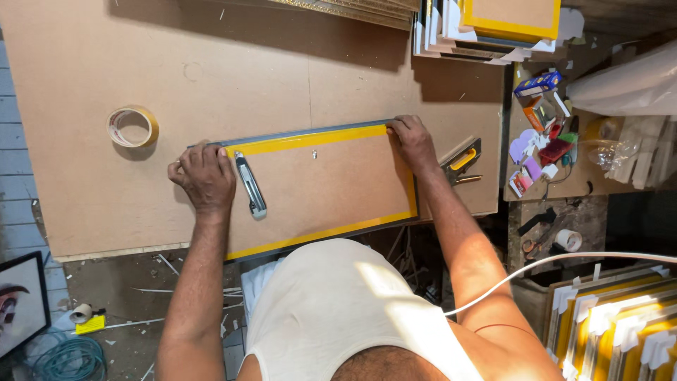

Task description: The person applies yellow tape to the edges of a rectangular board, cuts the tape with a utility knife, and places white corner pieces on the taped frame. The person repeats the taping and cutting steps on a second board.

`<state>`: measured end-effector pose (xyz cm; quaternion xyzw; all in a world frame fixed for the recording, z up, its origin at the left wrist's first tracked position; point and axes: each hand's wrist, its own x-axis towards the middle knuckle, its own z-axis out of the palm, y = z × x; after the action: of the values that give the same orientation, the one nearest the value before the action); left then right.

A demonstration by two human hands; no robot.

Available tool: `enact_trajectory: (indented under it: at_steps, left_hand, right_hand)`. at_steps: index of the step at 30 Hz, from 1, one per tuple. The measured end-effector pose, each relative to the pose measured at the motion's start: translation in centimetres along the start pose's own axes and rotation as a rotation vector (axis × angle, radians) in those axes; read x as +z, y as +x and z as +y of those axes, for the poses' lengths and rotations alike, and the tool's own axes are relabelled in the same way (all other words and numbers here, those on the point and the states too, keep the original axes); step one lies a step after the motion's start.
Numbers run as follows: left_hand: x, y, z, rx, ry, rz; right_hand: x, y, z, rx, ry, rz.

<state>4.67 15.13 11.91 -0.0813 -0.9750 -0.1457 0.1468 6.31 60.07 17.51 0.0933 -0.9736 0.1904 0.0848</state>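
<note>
A picture frame (pixel 321 187) lies face down on the brown worktable (pixel 84 70), its brown backing edged with yellow tape. My left hand (pixel 203 176) presses on the frame's left end, fingers curled over the far left corner. At the far right corner my right hand (pixel 412 141) presses down, fingertips on the yellow tape. A silver utility knife (pixel 250 185) rests on the backing just right of my left hand. Neither hand lifts anything.
A roll of tape (pixel 132 126) sits on the table at the left. A yellow-handled staple gun (pixel 460 159) lies right of the frame. Stacked frames (pixel 493 28) stand at the far edge, more frames (pixel 620 324) at the lower right. A cluttered side shelf (pixel 550 134) is at the right.
</note>
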Motion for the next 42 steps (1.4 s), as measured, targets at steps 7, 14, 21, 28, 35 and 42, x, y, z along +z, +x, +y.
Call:
enact_trajectory:
  at_steps: [7,14,21,28,35,42]
  left_hand:
    - [-0.6,0.9,0.6,-0.039,-0.044,-0.025]
    - [-0.4,1.0,0.1,-0.06,-0.063,-0.039]
    - [-0.5,0.8,-1.0,-0.047,-0.088,-0.029]
    - [-0.9,0.9,-3.1,-0.01,-0.098,-0.003]
    - [-2.7,3.6,-6.1,0.075,-0.146,0.166]
    - [-5.5,5.1,-14.1,-0.12,0.077,0.088]
  right_hand:
    - [2.4,2.2,-2.2,-0.082,-0.052,0.011]
    - [11.4,8.6,-21.2,-0.33,0.262,-0.137]
    - [10.7,9.6,-21.4,-0.269,0.271,-0.185]
    - [2.0,1.6,-1.8,0.041,-0.131,-0.04]
    - [0.4,-6.8,0.3,0.282,-0.356,0.173]
    - [3.0,-5.8,-15.0,0.208,-0.048,0.223]
